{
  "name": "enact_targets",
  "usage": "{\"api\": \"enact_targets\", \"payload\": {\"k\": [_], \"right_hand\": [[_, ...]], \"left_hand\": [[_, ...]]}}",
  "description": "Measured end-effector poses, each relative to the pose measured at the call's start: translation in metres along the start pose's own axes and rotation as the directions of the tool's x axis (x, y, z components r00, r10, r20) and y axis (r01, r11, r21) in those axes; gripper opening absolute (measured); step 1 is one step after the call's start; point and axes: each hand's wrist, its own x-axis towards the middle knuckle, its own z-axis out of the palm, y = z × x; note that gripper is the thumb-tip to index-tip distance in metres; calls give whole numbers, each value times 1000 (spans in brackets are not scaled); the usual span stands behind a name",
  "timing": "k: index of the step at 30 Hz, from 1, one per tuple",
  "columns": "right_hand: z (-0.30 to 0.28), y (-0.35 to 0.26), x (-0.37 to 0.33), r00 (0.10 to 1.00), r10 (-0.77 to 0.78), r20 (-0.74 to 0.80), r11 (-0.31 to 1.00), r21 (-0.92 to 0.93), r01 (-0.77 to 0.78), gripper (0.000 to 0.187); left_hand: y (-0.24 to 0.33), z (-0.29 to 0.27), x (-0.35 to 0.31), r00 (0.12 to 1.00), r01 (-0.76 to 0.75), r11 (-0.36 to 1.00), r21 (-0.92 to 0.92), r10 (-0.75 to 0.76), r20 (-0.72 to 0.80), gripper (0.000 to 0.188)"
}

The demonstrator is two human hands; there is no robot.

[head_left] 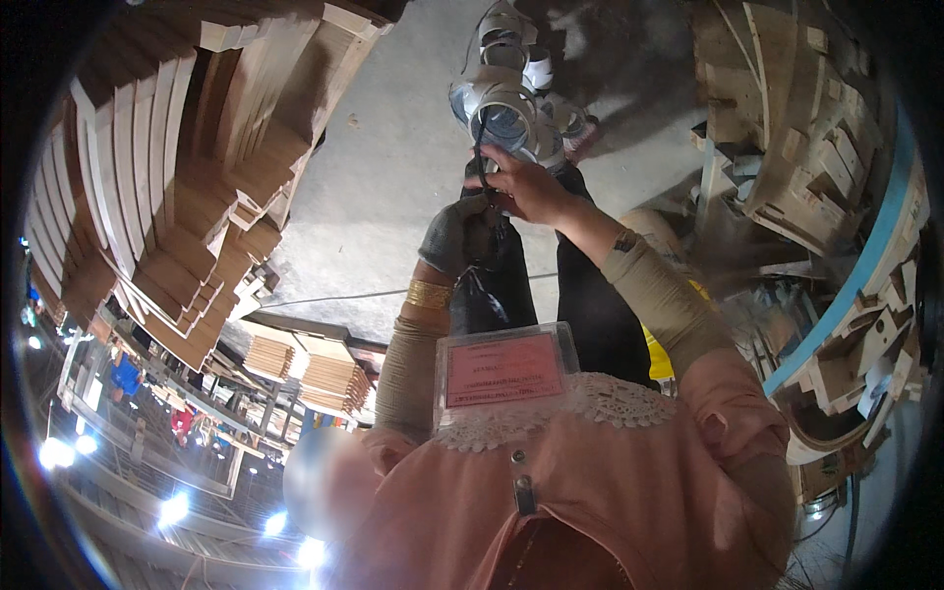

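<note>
My left hand (454,237), in a grey glove, is low over my dark trousers with its fingers curled. What it holds is partly hidden in shadow. Just beside it, my bare right hand (531,189) has its fingers closed around a thin black strip (480,147), which runs up toward the white ring-shaped rolls. Beyond the hands, a large white roll (532,126) with an open centre and a bluish inside faces me. Several more white rolls (502,54) stand behind it. A badge (503,368) in a clear holder hangs on my chest.
Tall stacks of curved wooden panels (157,147) rise on the left, with flat wooden stacks (334,383) nearer. Wooden parts (836,157) and a blue curved edge (855,285) are on the right. A thin cable (339,298) crosses the grey floor (383,167). People stand far left.
</note>
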Motion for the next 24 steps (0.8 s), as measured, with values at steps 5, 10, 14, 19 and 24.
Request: {"api": "enact_targets", "payload": {"k": [5, 10, 14, 19, 24], "right_hand": [[-38, -10, 5, 933, 176, 315, 967, 120, -223, 21], [-43, 17, -3, 917, 341, 209, 926, 94, -366, 29], [-39, 46, -8, 957, 290, 17, 954, -91, -287, 27], [-47, 56, -1, 940, 336, -59, 929, -142, -341, 22], [-57, 30, -17, 851, 509, 126, 844, -269, -465, 18]], "left_hand": [[24, 9, -11, 994, -73, 923, 379, 100, -52, 18], [22, -8, -2, 966, -205, 944, 257, 238, -104, 17], [18, -18, 4, 944, -206, 904, 374, 284, -168, 16], [8, -43, 31, 752, -607, 539, 584, 626, 204, 22], [33, -23, 10, 996, -4, 975, 223, -16, 86, 26]]}}
